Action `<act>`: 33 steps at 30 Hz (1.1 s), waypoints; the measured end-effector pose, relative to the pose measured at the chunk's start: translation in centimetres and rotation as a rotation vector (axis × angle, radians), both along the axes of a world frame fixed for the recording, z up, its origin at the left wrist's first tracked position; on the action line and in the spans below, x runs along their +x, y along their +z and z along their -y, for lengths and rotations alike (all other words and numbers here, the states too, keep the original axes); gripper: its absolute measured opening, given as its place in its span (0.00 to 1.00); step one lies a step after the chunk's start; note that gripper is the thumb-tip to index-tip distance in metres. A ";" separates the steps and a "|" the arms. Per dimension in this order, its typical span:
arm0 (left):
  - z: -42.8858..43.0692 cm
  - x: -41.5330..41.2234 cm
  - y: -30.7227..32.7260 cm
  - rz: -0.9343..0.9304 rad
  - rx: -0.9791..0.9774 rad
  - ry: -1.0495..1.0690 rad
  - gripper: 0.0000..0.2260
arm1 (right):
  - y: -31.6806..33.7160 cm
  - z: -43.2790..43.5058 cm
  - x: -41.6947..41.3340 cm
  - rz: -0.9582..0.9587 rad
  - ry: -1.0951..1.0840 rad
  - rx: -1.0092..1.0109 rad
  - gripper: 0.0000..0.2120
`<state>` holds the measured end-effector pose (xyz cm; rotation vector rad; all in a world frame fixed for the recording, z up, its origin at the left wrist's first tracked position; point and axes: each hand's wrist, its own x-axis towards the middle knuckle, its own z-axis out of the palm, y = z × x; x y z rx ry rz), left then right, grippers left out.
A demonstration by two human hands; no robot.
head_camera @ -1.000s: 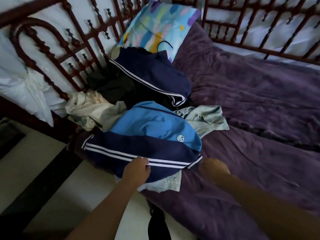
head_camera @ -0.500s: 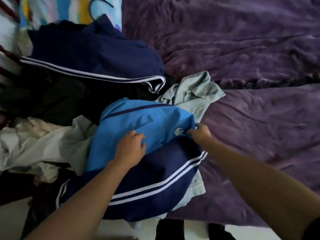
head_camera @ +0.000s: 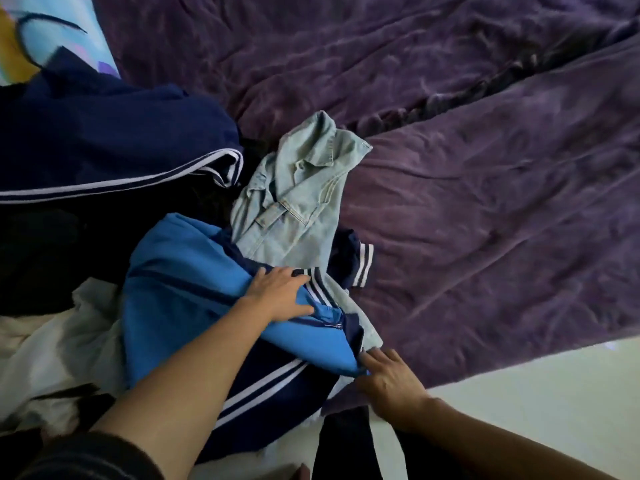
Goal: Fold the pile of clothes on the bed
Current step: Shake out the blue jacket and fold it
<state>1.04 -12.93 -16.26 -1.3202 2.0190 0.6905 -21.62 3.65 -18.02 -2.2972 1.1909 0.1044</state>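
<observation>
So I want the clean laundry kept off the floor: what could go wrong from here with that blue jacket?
1. The blue and navy jacket hangs over the bed's edge. The left hand only presses flat on it and the right hand just touches its corner, so it may slide to the floor.
2. The denim shirt lies partly under the jacket; pulling the jacket could drag the shirt along.

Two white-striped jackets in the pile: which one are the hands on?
The light-blue-and-navy jacket, nearer the person: left hand flat on it, right hand touching its hem. The all-navy jacket by the pillow lies untouched.
</observation>
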 end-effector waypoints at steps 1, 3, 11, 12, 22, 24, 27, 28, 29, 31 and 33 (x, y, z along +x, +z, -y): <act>-1.1 0.0 0.0 0.014 -0.030 0.011 0.28 | -0.4 -0.6 -0.5 0.025 -0.104 0.098 0.03; -2.6 0.5 0.4 -0.016 -0.147 0.059 0.19 | -0.8 -0.4 -1.1 0.071 -0.446 0.380 0.02; -7.7 2.0 5.2 -0.151 -0.042 0.789 0.39 | 0.8 3.8 3.6 0.388 -1.017 0.905 0.09; -8.1 2.1 5.6 -0.121 -0.016 0.861 0.40 | 1.7 3.8 4.0 0.370 -0.958 0.854 0.08; -9.3 2.6 17.1 -0.323 -0.510 0.999 0.09 | 14.6 11.5 -2.9 0.399 -0.671 0.249 0.17; -8.9 4.3 21.5 -0.325 -0.648 0.949 0.08 | 18.7 14.2 -3.3 0.354 -0.551 0.097 0.11; -7.8 6.5 27.3 -0.422 -0.801 0.882 0.07 | 25.1 17.3 -2.5 0.424 -0.468 -0.008 0.11; -7.4 6.8 29.1 -0.488 -0.839 0.894 0.07 | 27.2 18.0 -2.0 0.511 -0.515 0.018 0.12; -7.0 6.9 30.9 -0.560 -0.874 0.931 0.06 | 29.4 18.4 -1.4 0.634 -0.588 0.081 0.13; -6.1 7.0 34.3 -0.688 -0.953 1.005 0.06 | 33.5 19.2 -0.4 0.881 -0.734 0.256 0.11; -5.3 6.9 37.6 -0.797 -1.038 1.008 0.07 | 37.3 19.6 -0.1 1.017 -0.758 0.402 0.10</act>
